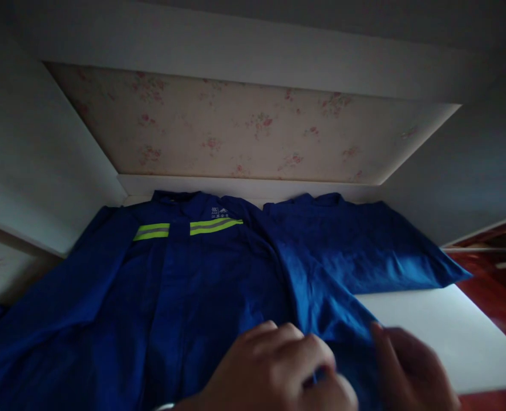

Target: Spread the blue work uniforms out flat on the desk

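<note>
A blue work jacket (193, 285) with yellow-green reflective stripes (188, 228) lies spread front-up on a white table (441, 331). A second folded blue garment (364, 245) lies to its right, near the back. My left hand (278, 365) is at the bottom centre, its fingers curled and pinching the jacket's cloth at its right lower edge. Just to the right, my right hand (411, 365) rests on the same blue cloth, with its fingers touching the fabric; its grip is partly hidden.
White shelf walls close in the table on the left (34, 142) and right (470, 165). Floral wallpaper (244, 131) covers the back. A dark red floor (501, 285) shows beyond the table's right edge. The scene is dim.
</note>
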`<state>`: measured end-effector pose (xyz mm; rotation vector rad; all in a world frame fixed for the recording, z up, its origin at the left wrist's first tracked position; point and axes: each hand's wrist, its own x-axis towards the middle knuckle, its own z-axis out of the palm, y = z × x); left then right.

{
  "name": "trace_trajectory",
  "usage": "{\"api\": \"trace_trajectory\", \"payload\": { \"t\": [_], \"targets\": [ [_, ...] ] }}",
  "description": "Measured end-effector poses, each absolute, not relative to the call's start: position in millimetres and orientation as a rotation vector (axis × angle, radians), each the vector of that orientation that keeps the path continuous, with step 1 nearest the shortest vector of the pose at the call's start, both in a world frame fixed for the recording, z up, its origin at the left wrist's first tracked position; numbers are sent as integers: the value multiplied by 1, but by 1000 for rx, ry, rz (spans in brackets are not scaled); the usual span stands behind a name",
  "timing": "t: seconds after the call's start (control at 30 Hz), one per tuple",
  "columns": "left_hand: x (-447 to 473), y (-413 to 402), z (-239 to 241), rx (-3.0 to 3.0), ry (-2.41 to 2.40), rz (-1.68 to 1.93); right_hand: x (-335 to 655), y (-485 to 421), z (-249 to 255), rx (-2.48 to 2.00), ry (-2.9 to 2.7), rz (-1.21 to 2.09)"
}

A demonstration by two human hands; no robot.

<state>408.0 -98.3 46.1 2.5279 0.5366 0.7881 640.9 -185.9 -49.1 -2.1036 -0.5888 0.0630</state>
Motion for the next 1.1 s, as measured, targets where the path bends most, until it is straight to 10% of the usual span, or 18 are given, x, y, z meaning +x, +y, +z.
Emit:
{"api": "trace_trajectory", "payload": {
  "t": [0.23, 0.5, 0.83, 1.1],
  "targets": [
    [411, -80, -58, 2555, 1093, 471, 761, -74, -63, -2134, -1858, 447],
    [392, -85, -92, 2753, 1083, 367, 804, -60, -69, -2036, -1971, 901],
    [380, -70, -78, 2579, 1230, 494, 777, -66, -107, -2166, -2238, 60],
    [350, 20, -87, 2461, 1725, 447, 796, -11, -60, -2558, -1554, 69]
  ]
}}
